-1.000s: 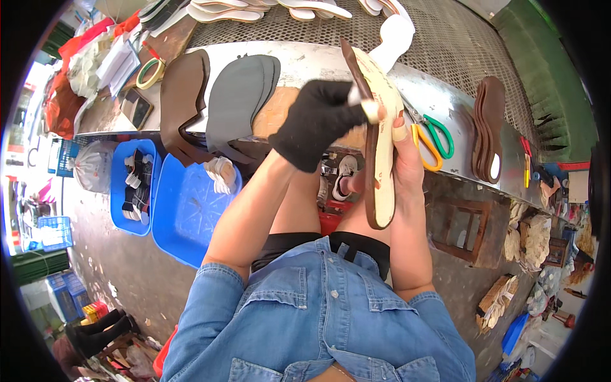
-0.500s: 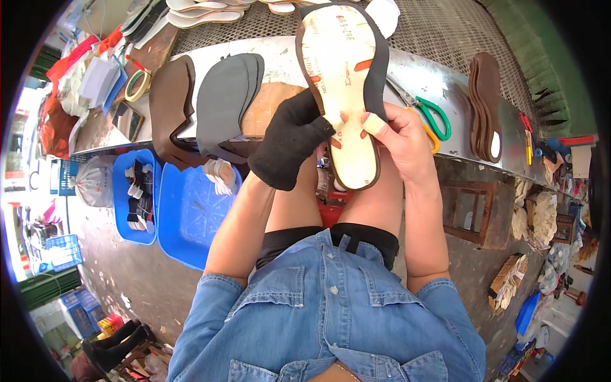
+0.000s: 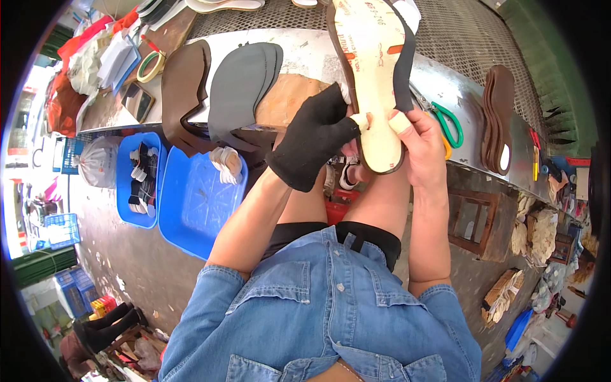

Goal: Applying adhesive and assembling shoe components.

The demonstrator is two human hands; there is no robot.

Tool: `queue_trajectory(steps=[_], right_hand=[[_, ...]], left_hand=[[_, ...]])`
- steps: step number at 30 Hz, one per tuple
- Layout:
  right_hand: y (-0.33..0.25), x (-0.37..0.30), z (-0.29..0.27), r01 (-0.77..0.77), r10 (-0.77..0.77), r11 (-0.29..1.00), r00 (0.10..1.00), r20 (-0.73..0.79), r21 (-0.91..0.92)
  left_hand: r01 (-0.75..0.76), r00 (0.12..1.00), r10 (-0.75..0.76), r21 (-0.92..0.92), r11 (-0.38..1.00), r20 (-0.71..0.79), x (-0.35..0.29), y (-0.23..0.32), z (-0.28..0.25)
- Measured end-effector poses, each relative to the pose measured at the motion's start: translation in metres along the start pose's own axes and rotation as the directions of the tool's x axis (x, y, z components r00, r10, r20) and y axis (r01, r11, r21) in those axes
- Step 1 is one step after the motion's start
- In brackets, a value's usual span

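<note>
The left forearm (image 3: 249, 219) slanted from near left toward far right, while the right forearm (image 3: 430, 235) ran almost straight toward the far side. The black-gloved left hand (image 3: 312, 141) and ungloved right hand (image 3: 425, 148) faced each other in pinching grips, pale-wrapped thumbs (image 3: 400, 121) uppermost, pointing inward.

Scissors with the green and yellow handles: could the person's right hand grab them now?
Probably yes: the scissors' green handle lies uncovered on the bench beside the right hand, though that hand would likely have to release the sole-shaped piece first.

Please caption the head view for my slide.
Gloved left hand and right hand hold a cream, dark-edged insole at the workbench.
</note>
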State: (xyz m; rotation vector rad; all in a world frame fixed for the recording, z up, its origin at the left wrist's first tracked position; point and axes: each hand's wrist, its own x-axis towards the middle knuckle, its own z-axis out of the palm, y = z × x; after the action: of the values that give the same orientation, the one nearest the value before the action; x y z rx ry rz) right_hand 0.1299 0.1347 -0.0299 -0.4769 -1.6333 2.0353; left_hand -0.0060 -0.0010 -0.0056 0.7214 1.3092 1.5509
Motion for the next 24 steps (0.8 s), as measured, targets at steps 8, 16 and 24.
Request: queue_trajectory(steps=[8,16,24], right_hand=[[-0.006,-0.005,0.011,-0.008,0.009,1.000,0.999,-0.048,0.023],[-0.013,-0.015,0.020,-0.121,0.121,0.992,0.992,0.022,0.018],[-0.003,-0.015,0.015,-0.065,0.068,0.996,0.996,0.062,-0.055]], left_hand=[[-0.212,0.969,0.205,-0.032,0.977,-0.137,0.003,-0.012,0.008],[-0.234,0.969,0.234,0.005,0.972,-0.077,0.005,-0.002,-0.005],[-0.351,0.936,0.351,0.018,0.936,-0.027,0.008,-0.002,-0.019]])
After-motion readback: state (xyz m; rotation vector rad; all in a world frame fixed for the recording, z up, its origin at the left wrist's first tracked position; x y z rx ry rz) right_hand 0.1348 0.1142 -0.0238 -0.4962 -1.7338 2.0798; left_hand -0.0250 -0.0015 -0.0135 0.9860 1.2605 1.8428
